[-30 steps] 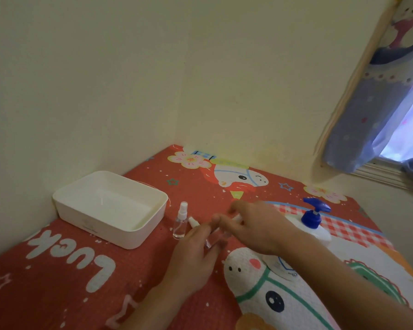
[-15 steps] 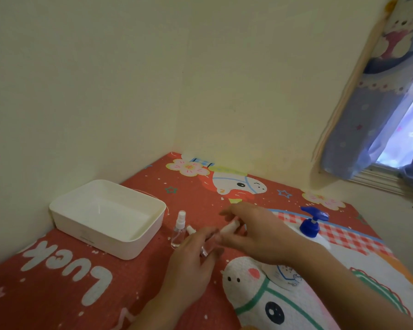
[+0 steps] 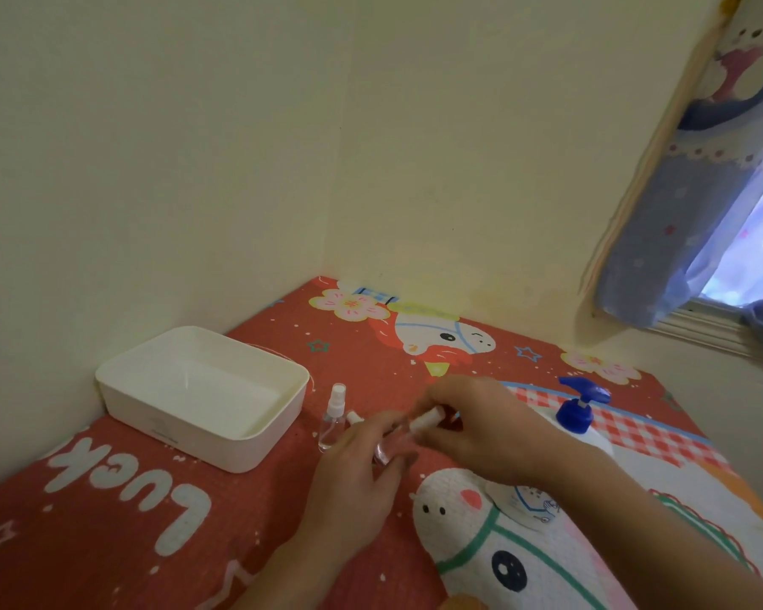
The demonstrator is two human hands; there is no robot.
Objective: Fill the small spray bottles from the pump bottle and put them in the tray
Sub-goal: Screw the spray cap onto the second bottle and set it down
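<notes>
My left hand (image 3: 353, 473) grips the clear body of a small spray bottle (image 3: 390, 444), tilted above the mat. The fingers of my right hand (image 3: 481, 429) are closed on that bottle's white spray cap (image 3: 426, 421). A second small spray bottle (image 3: 332, 418) stands upright just left of my hands, and the white tip of a third (image 3: 353, 417) peeks out behind my left hand. The white tray (image 3: 256, 446) sits at the left with nothing in it. The pump bottle (image 3: 575, 413), white with a blue pump head, stands at the right, its body largely hidden by my right forearm.
Everything rests on a red cartoon-print mat (image 3: 128, 521) in a corner between two cream walls. A blue patterned curtain (image 3: 697, 191) hangs over a window at the upper right.
Both hands have lifted the bottle slightly off the mat, and my right fingers have shifted along the white cap. The view has tilted a little.
</notes>
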